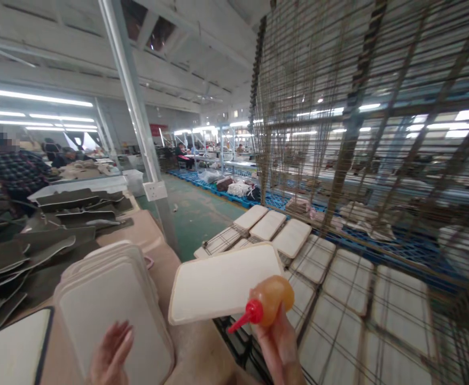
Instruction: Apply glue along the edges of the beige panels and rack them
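Note:
My right hand [276,339] is wrapped round a squeeze bottle [276,297] of amber liquid, its red nozzle [244,316] pointing down and left. Right behind the bottle, a cream rounded-corner panel [222,283] is tilted between the table and the rack. Whether my right fingers also touch that panel is hidden by the bottle. My left hand [112,353] holds nothing, its fingers stretched out over a stack of similar pale panels [110,299]. I cannot tell if it touches the top one.
Wire racks [318,289] at the right carry several cream panels, with more raised wire grids [318,107] above. Dark curved sheets [54,246] pile up on the brown-covered table [146,230]. A metal post [138,107] with a socket box stands ahead. A person [14,166] is at far left.

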{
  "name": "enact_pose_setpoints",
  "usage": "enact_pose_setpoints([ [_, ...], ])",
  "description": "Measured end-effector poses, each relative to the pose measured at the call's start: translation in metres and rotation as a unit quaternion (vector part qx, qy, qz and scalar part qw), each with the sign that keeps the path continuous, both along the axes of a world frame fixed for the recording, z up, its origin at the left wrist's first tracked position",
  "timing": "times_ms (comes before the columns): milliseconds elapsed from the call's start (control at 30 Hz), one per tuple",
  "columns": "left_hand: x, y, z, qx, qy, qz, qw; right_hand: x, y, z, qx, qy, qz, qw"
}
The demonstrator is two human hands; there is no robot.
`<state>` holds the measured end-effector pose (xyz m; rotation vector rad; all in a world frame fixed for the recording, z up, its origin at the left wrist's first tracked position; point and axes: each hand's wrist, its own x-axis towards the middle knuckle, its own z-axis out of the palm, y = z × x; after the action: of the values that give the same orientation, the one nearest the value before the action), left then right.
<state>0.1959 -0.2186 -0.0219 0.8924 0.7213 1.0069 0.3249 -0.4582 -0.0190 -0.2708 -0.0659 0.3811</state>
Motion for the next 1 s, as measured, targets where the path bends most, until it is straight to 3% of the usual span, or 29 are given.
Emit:
enact_pose_setpoints([
  [33,0.004,0.002,0.015,0.081,0.049,-0.008,0.995,-0.003,0.0,-0.002,-0.01,-0.01,0.011,1.0],
  [100,0.023,0.0,0.049,0.243,0.141,-0.073,0.957,-0.011,0.002,-0.005,-0.028,-0.027,0.031,0.999],
  [167,0.051,-0.007,0.081,0.387,0.149,-0.146,0.898,-0.02,0.007,-0.008,-0.044,-0.046,0.049,0.997],
  [233,0.079,-0.012,0.103,0.467,0.164,-0.227,0.839,-0.029,0.013,-0.011,-0.058,-0.063,0.061,0.994],
  [367,0.109,-0.008,0.112,0.486,0.209,-0.395,0.751,-0.04,0.023,-0.016,-0.059,-0.07,0.068,0.993],
  [433,0.11,0.0,0.108,0.498,0.215,-0.438,0.717,-0.044,0.029,-0.014,-0.058,-0.063,0.063,0.994],
  [500,0.106,0.009,0.106,0.515,0.221,-0.426,0.71,-0.049,0.036,-0.011,-0.06,-0.056,0.054,0.995],
  [700,0.081,0.037,0.117,0.499,0.237,-0.321,0.77,-0.06,0.039,-0.015,-0.065,-0.038,0.039,0.996],
  [800,0.061,0.052,0.129,0.509,0.23,-0.343,0.756,-0.055,0.026,-0.01,-0.083,-0.051,0.028,0.995],
  [867,0.047,0.058,0.135,0.507,0.225,-0.385,0.738,-0.047,0.017,0.009,-0.103,-0.06,-0.003,0.993],
  [967,0.025,0.064,0.141,0.471,0.234,-0.461,0.714,-0.035,0.008,0.052,-0.109,-0.067,-0.122,0.984],
  [1000,0.019,0.066,0.142,0.449,0.234,-0.476,0.719,-0.031,0.007,0.067,-0.11,-0.081,-0.147,0.98],
])
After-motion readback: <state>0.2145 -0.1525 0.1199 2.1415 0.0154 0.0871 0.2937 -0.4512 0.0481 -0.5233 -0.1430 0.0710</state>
